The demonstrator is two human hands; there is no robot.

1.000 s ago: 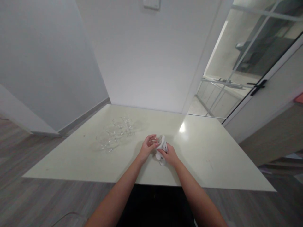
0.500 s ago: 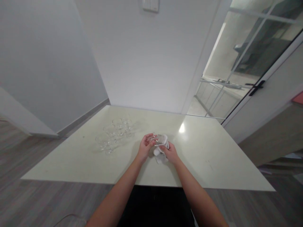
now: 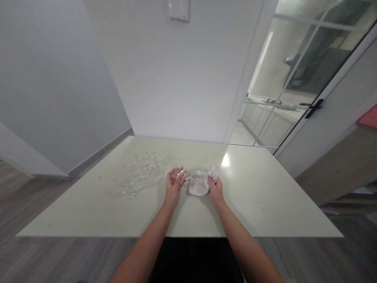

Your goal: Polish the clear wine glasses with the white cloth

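Observation:
My left hand [image 3: 173,184] holds the foot end of a clear stemmed glass [image 3: 188,177] that lies sideways between both hands above the pale table [image 3: 253,204]. My right hand [image 3: 215,188] is closed on a crumpled white cloth [image 3: 200,184] wrapped around the bowl of that glass. To the left of my hands, several more clear glasses [image 3: 137,173] stand grouped on the table.
A white wall rises behind the table's far edge, with a light switch [image 3: 177,10] high up. On the right a glass door with a black handle [image 3: 312,108] opens to another room. Grey wood floor surrounds the table.
My hands have drawn slightly apart. The glass has turned sideways, its foot now in my left hand, and the cloth has spread out around the bowl on the right.

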